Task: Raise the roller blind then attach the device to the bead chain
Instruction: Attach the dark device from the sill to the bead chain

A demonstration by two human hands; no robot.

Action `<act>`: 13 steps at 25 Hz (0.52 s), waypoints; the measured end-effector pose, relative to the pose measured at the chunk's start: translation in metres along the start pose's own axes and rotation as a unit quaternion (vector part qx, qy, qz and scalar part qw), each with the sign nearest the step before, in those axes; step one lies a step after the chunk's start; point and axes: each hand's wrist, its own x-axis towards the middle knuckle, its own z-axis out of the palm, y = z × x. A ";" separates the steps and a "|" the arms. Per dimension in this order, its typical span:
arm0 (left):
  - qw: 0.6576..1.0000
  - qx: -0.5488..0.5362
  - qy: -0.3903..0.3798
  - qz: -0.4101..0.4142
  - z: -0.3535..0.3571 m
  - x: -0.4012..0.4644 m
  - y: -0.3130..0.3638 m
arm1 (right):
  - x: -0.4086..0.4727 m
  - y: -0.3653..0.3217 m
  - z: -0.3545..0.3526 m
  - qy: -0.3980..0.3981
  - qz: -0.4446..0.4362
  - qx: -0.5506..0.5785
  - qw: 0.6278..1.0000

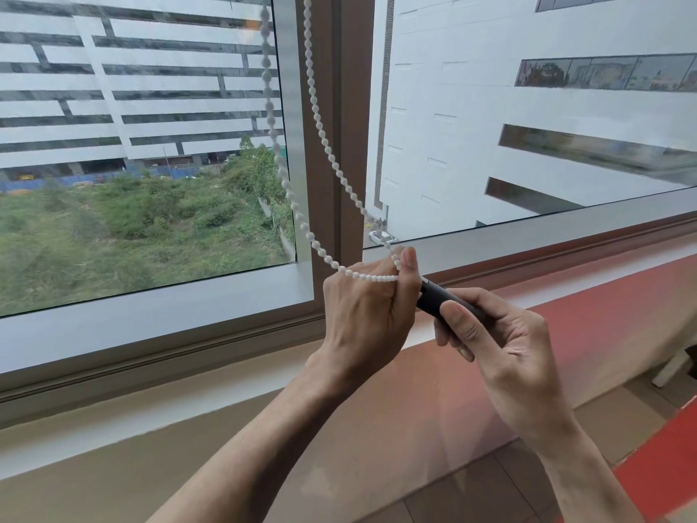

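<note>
A white bead chain (316,118) hangs in a loop from above, in front of the brown window mullion (341,126). My left hand (367,315) pinches the bottom of the loop, the beads draped over its knuckles. A dark, slim, stick-shaped device (433,298) lies between both hands. My right hand (498,352) grips its right end; its left end disappears behind my left hand's fingers, close to the chain. The roller blind itself is out of view above the frame.
The window glass (151,145) shows buildings and greenery outside. A beige and reddish sill (565,315) runs below the frame. Tiled floor (471,496) with a red strip lies at lower right. A white object stands at the far right edge.
</note>
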 end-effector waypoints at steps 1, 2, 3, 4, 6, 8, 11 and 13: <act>1.000 0.001 -0.004 -0.001 0.000 0.000 0.000 | 0.000 0.001 -0.001 0.003 -0.008 -0.017 1.000; 1.000 -0.003 -0.009 -0.002 0.001 0.000 0.000 | 0.000 0.002 -0.002 0.007 -0.018 -0.035 0.999; 1.000 -0.012 -0.013 -0.004 0.001 0.000 0.000 | 0.000 0.003 -0.002 0.010 -0.026 -0.052 0.998; 1.000 -0.021 -0.015 -0.004 0.001 0.000 0.000 | -0.001 0.004 -0.002 0.013 -0.033 -0.068 0.997; 0.999 -0.036 -0.019 -0.002 0.002 0.000 -0.001 | -0.001 0.005 -0.002 0.015 -0.050 -0.098 0.994; 0.998 -0.051 -0.024 -0.002 0.003 -0.002 -0.001 | 0.000 0.005 -0.001 0.016 -0.070 -0.129 0.989; 0.997 -0.066 -0.021 0.015 0.003 -0.002 0.000 | 0.001 0.004 0.001 0.027 -0.076 -0.143 0.986; 0.996 -0.071 -0.022 0.041 0.001 -0.001 -0.002 | 0.001 0.002 0.004 0.028 -0.061 -0.116 0.991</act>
